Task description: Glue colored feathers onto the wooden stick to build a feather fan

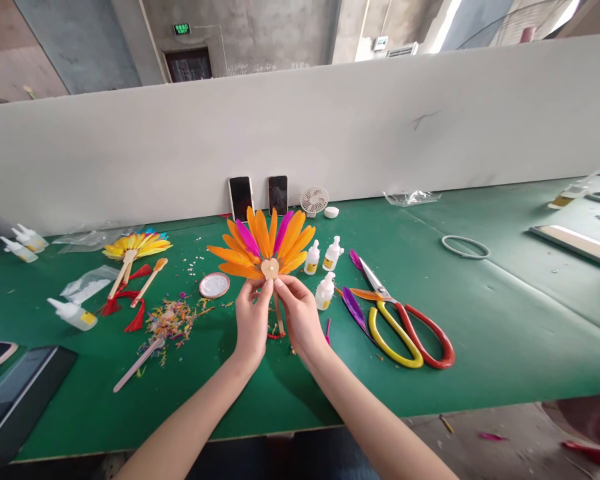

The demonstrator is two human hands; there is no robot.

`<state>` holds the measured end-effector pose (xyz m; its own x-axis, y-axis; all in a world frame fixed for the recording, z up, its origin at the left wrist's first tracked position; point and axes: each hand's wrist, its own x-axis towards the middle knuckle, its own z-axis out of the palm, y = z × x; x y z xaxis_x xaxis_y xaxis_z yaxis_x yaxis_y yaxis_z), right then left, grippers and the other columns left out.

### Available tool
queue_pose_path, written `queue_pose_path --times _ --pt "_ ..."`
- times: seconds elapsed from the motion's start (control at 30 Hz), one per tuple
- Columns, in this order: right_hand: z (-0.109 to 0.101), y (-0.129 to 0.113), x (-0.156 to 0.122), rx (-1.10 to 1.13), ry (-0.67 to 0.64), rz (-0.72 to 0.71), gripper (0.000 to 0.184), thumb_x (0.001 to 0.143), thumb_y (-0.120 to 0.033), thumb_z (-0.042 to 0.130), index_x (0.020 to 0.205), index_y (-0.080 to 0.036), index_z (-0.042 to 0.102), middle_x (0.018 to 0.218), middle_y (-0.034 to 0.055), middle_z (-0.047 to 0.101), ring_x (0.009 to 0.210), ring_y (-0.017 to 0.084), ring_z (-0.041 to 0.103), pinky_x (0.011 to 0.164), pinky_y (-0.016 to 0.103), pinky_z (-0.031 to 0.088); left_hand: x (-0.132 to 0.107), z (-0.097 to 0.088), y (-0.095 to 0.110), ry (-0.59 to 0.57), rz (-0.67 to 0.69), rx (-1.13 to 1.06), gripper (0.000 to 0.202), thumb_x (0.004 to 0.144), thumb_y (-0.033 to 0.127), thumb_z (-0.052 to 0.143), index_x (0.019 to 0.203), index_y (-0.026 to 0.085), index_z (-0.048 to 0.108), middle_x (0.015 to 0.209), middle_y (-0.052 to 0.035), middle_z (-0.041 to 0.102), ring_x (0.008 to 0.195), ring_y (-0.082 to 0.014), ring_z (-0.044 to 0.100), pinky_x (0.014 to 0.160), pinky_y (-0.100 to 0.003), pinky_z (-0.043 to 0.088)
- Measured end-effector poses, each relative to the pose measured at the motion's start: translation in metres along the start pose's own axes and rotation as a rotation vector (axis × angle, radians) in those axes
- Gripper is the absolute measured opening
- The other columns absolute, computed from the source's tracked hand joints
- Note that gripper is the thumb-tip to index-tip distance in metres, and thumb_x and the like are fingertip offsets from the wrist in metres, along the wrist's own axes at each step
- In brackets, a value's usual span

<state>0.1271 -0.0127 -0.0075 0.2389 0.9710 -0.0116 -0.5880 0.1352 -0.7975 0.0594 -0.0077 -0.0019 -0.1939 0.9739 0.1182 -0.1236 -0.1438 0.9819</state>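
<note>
Both my hands hold up a feather fan of orange feathers with two magenta ones among them. At its base is a pale wooden heart-shaped piece with a small white bead. My left hand pinches the base from the left, and my right hand pinches it from the right, thumbs nearly meeting. Below them the wooden handle hangs down, with some red cord near its lower end. Right of my hands stand small white glue bottles. Beyond them lie large scissors with one yellow and one red handle, beside a purple feather.
To the left are a yellow feather fan, red tassels, feather scraps, a wooden stick, a round dish and a glue bottle. Two phones and a small fan stand at the white partition.
</note>
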Motion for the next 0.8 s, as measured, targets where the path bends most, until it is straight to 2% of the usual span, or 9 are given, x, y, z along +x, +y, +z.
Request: queue_pose_path --times 0.33,0.43,0.63,0.8 --pt "0.004 -0.002 -0.002 0.052 0.006 0.052 0.026 0.055 -0.035 0.075 0.072 -0.02 0.063 0.071 -0.0031 0.064 0.071 0.011 0.057 0.071 0.025 0.043 0.002 0.001 0.003 0.0 -0.015 -0.127 0.018 0.064 0.031 0.068 0.071 0.017 0.06 0.072 -0.0012 0.063 0.077 -0.0163 0.059 0.077 -0.03 0.042" --pt "0.003 -0.002 -0.002 0.065 -0.005 0.055 0.025 0.055 -0.035 0.075 0.071 -0.02 0.062 0.068 -0.0045 0.061 0.066 0.01 0.054 0.067 0.024 0.042 0.001 0.002 0.006 -0.004 -0.039 -0.148 0.02 0.062 0.031 0.07 0.07 0.016 0.06 0.071 -0.0009 0.063 0.076 -0.0161 0.059 0.076 -0.029 0.043" --pt "0.0 -0.002 -0.001 0.039 -0.06 0.072 0.023 0.059 -0.036 0.073 0.071 -0.021 0.06 0.069 -0.0046 0.059 0.067 0.01 0.054 0.07 0.025 0.043 0.003 0.001 0.009 0.003 -0.053 -0.184 0.02 0.061 0.032 0.07 0.068 0.017 0.058 0.069 -0.0004 0.062 0.076 -0.0158 0.059 0.073 -0.028 0.043" --pt "0.0 0.0 -0.002 -0.054 -0.129 0.166 0.025 0.057 -0.037 0.074 0.07 -0.021 0.06 0.067 -0.0044 0.059 0.067 0.01 0.055 0.069 0.025 0.043 0.008 -0.004 0.014 0.029 -0.026 -0.141 0.018 0.064 0.032 0.066 0.071 0.017 0.058 0.073 -0.0006 0.061 0.076 -0.0148 0.058 0.07 -0.027 0.042"
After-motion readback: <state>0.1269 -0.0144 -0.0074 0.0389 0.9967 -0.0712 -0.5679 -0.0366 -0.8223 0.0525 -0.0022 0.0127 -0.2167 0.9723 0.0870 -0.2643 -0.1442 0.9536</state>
